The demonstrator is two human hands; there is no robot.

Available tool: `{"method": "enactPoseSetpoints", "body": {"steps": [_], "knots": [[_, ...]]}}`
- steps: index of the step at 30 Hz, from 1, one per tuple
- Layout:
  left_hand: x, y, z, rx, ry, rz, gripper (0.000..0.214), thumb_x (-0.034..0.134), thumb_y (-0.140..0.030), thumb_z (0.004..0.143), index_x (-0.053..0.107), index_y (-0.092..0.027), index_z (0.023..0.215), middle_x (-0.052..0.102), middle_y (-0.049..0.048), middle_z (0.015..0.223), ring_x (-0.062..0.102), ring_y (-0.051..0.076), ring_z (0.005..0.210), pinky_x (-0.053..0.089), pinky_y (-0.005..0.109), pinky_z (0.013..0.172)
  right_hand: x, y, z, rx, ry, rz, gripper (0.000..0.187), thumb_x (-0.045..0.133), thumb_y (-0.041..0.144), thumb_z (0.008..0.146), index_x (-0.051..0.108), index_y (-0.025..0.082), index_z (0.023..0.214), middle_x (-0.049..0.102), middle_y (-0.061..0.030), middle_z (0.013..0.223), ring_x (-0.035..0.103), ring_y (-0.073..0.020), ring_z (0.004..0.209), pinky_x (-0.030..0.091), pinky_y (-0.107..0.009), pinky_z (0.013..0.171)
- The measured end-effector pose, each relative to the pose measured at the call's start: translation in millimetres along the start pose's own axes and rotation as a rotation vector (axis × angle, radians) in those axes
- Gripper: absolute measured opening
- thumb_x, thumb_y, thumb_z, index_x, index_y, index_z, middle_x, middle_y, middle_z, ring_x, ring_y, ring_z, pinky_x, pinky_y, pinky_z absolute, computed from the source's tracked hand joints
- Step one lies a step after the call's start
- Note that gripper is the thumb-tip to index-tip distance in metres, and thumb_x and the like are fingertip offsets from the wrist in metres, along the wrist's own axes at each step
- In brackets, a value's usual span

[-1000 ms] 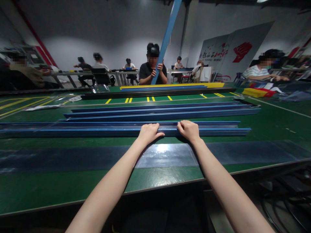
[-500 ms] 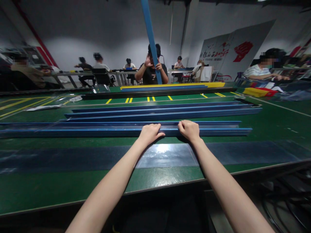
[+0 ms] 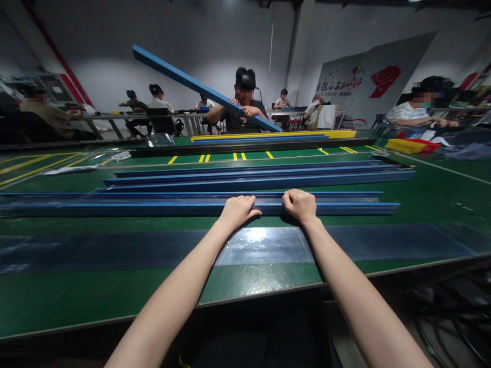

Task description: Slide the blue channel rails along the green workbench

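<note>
A long blue U-shaped channel (image 3: pixel 161 209) lies across the green table in front of me, running out past the left edge of view. My left hand (image 3: pixel 240 209) is closed over its near wall, thumb on the side facing me and fingertips hidden inside. A short gap to the right, my right hand (image 3: pixel 301 205) grips the same wall with curled fingers, its thumb mostly hidden. Clear film shows inside the channel. Between my forearms and to both sides, a flat strip of clear plastic film (image 3: pixel 264 245) lies on the table, shining under the light.
More blue channels (image 3: pixel 261 180) lie just beyond. Farther back are a black bar (image 3: pixel 245 148) and a yellow strip (image 3: pixel 337 134). Opposite, a person (image 3: pixel 245 110) holds a slanted blue channel (image 3: pixel 184 79). Yellow and red trays (image 3: pixel 408 146) sit at the right. The table edge (image 3: pixel 264 296) is near me.
The person opposite has swung their blue channel from nearly upright to a slant, its upper end now toward the left. My hands stay on the near channel.
</note>
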State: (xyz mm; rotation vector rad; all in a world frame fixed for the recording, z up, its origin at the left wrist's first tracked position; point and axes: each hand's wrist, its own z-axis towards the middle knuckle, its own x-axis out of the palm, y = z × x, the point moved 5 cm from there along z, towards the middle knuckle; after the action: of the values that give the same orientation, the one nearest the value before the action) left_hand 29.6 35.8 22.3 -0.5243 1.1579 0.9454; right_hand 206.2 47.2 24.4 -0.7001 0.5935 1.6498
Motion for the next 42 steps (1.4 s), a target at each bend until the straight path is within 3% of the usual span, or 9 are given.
{"method": "enactPoseSetpoints", "body": {"steps": [7,16,22,28,36,42], "knots": [[0.5,1.3,0.0,0.03,-0.038,0.012,0.037,0.049,-0.053,0.08,0.052,-0.017,0.088,0.065,0.0054,0.09,0.059,0.019,0.085,0.039,0.026,0.065,2.4,-9.3,0.2,0.013,-0.042,0.01,0.037,0.035,0.028,0.079,0.052,0.016,0.048,0.06,-0.0055,0.055,0.046,-0.0109,0.051,0.021,-0.026,0.051],[-1.0,2.0,0.0,0.045,-0.057,0.01,0.035,0.051,-0.051,0.079,0.053,-0.017,0.088,0.064,0.004,0.09,0.058,0.019,0.086,0.038,0.026,0.067,-2.0,-56.2,-6.9,0.21,-0.061,-0.055,0.036,0.037,0.03,0.075,0.053,0.016,0.046,0.06,-0.0068,0.054,0.043,-0.0109,0.048,0.019,-0.025,0.049],[0.5,1.7,-0.1,0.043,-0.059,0.024,0.036,0.049,-0.052,0.081,0.055,-0.017,0.085,0.064,0.0051,0.089,0.058,0.019,0.085,0.037,0.026,0.066,-4.2,-60.5,-8.3,0.254,-0.046,-0.062,0.037,0.037,0.031,0.076,0.058,0.015,0.05,0.062,-0.0077,0.057,0.045,-0.0113,0.049,0.019,-0.024,0.049],[2.6,1.4,0.2,0.034,-0.068,0.024,0.037,0.048,-0.052,0.081,0.056,-0.016,0.085,0.064,0.0052,0.087,0.058,0.019,0.084,0.038,0.027,0.066,-7.4,-49.5,-7.1,0.185,-0.032,-0.088,0.04,0.037,0.032,0.079,0.057,0.015,0.05,0.06,-0.0065,0.056,0.045,-0.0105,0.051,0.017,-0.024,0.048],[4.2,1.3,-0.1,0.033,-0.087,0.028,0.037,0.048,-0.052,0.08,0.057,-0.016,0.084,0.065,0.0052,0.086,0.059,0.019,0.082,0.039,0.027,0.066,-6.0,16.8,-2.0,-0.123,-0.034,-0.035,0.039,0.034,0.028,0.084,0.057,0.016,0.055,0.06,-0.0051,0.059,0.048,-0.0103,0.057,0.02,-0.025,0.051],[3.9,0.6,-0.1,0.037,-0.087,0.031,0.037,0.05,-0.052,0.08,0.056,-0.016,0.085,0.065,0.0055,0.086,0.059,0.019,0.081,0.038,0.027,0.065,2.7,20.1,2.2,-0.01,0.049,-0.04,0.037,0.036,0.028,0.082,0.06,0.015,0.057,0.062,-0.0062,0.062,0.048,-0.0113,0.055,0.018,-0.026,0.049]]}}
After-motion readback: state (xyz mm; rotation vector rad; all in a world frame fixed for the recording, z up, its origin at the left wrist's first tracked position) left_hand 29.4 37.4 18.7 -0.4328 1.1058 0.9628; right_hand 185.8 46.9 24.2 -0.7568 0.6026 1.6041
